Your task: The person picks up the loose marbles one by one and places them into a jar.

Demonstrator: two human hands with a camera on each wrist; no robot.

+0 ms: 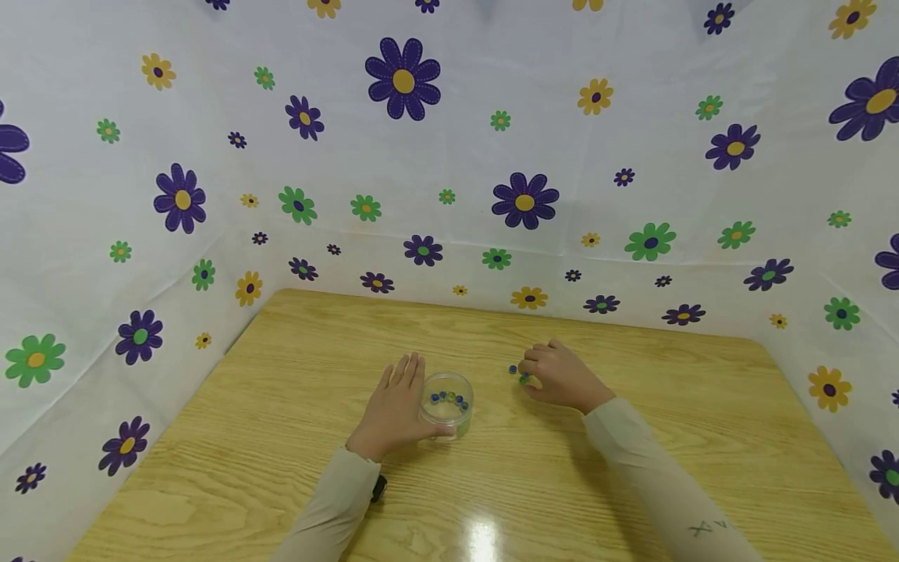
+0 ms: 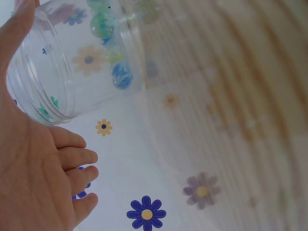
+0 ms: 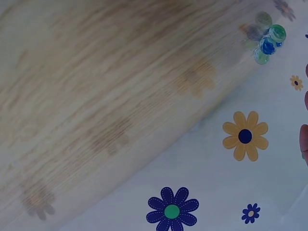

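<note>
A clear round jar (image 1: 460, 425) stands on the wooden table with several blue and green glass marbles (image 1: 451, 396) in its bottom. Against the jar's left side rests my left hand (image 1: 395, 414), its fingers straight and its thumb across the near side. The left wrist view shows that palm beside the jar's threaded rim (image 2: 57, 113). To the right, my right hand (image 1: 562, 378) hovers low over a few loose marbles, fingers bent downward. A blue marble (image 1: 513, 369) and a green marble (image 1: 524, 380) show beside its fingertips. In the right wrist view, fingertips (image 3: 304, 139) appear apart from the clustered marbles (image 3: 268, 45).
The wood-grain table (image 1: 337, 336) stretches around both hands. White cloth with printed flowers (image 1: 449, 140) hangs along its back and both sides. A small black object (image 1: 379, 489) sits at the left wrist.
</note>
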